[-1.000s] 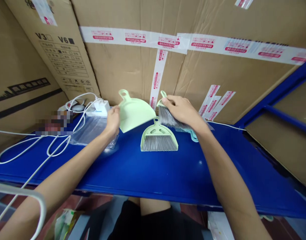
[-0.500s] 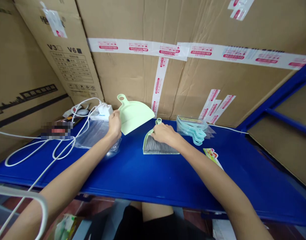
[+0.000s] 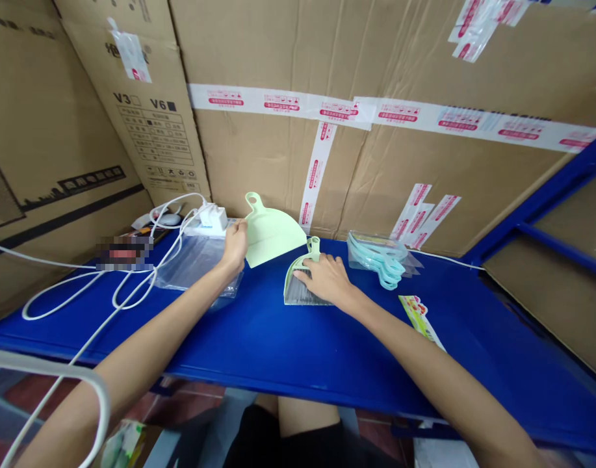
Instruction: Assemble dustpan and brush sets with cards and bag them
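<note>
A pale green dustpan (image 3: 275, 235) is tilted up near the cardboard at the back, its looped handle at the top. My left hand (image 3: 236, 247) grips its left edge, fingers closed. On the blue table (image 3: 288, 344) lies a small brush (image 3: 302, 291) with grey bristles and a green frame, its looped handle pointing away from me. My right hand (image 3: 327, 276) rests over the brush's right side with its fingers apart, hiding part of the bristles.
Light blue dustpan-shaped pieces in clear plastic (image 3: 378, 257) lie right of the brush, beside a colourful card (image 3: 422, 318). At left are clear plastic bags (image 3: 188, 263), a white plug adapter (image 3: 213, 218) and looping white cables. Cardboard (image 3: 259, 156) stands behind.
My right hand has spread its fingers and shifted over the brush. The whole view has moved slightly; my left hand still holds the dustpan.
</note>
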`<state>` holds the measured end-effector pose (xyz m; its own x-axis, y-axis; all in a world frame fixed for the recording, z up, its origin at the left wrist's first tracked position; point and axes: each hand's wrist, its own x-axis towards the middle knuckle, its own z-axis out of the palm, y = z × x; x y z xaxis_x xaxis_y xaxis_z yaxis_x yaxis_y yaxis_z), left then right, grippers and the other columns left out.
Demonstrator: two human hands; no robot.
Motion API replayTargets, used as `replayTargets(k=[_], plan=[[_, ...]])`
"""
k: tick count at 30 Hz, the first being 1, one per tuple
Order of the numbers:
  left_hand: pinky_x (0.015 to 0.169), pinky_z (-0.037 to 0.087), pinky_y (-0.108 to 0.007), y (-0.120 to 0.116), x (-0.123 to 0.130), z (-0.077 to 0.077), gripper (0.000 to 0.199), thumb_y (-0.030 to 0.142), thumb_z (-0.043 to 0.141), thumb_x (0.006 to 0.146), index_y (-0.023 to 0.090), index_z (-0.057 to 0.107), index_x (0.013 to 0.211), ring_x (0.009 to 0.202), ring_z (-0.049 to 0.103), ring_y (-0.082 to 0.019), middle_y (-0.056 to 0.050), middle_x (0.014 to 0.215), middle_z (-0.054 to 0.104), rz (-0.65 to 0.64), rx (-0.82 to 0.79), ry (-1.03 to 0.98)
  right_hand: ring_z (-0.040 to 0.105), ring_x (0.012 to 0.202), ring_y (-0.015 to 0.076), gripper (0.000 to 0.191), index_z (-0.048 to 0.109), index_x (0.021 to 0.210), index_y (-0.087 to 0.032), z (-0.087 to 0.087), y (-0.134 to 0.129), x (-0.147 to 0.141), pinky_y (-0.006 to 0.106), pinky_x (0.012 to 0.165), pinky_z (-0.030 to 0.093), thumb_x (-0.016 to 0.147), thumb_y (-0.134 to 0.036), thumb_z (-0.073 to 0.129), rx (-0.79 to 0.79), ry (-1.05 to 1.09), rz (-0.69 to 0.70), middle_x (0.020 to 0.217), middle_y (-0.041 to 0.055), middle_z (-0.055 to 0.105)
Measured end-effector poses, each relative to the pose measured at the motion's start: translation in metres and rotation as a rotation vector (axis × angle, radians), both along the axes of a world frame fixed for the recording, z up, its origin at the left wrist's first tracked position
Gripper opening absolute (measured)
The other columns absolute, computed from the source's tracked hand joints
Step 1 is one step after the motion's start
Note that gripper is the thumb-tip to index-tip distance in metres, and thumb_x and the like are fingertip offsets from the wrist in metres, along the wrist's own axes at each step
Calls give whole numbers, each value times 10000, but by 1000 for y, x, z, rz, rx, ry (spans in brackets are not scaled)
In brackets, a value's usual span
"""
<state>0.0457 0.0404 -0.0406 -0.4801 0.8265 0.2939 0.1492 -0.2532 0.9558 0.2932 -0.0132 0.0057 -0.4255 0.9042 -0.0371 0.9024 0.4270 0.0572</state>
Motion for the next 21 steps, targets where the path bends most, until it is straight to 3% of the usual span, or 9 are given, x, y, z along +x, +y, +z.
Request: replayTargets(k=[4,9,12,17,21], plan=[[960,517,-387,-6,8,2,290,404,599,914,175,688,1067,1043,678,-282,-89,1028,737,-31,-57,74,619,1169,347,550,739,1325,-256,-28,-3,17,448,980,373,1128,-562,327,192,78,0,1231,204,700],[1006,535,-428,-14,18,0,550,388,814,788,181,655,1272,1105,706,-318,-116,1179,750,-111,-38,262,583,1120,320,521,752,1273,-279,-44,-3,23,419,954,331,1137,-532,317,261,155,-3,1165,163,684],[1047,532,-453,-17,20,1,617,373,850,761,182,639,1308,1143,703,-334,-127,1229,741,-106,-8,337,568,1108,316,524,755,1247,-276,-49,-3,22,414,955,318,1136,-544,318,278,183,5,1150,153,671],[1119,498,-504,-20,17,2,613,186,756,744,173,625,1342,1246,665,-383,-145,1289,722,-27,-50,502,551,1087,303,524,751,1203,-265,-50,-5,24,409,949,308,1137,-546,314,326,246,1,1132,142,656],[1158,482,-506,-24,23,3,752,220,766,743,200,556,1465,1314,641,-372,-138,1429,674,-182,-73,470,537,1102,299,534,746,1168,-258,-44,-9,26,404,943,311,1140,-547,297,408,339,-4,1107,127,628]])
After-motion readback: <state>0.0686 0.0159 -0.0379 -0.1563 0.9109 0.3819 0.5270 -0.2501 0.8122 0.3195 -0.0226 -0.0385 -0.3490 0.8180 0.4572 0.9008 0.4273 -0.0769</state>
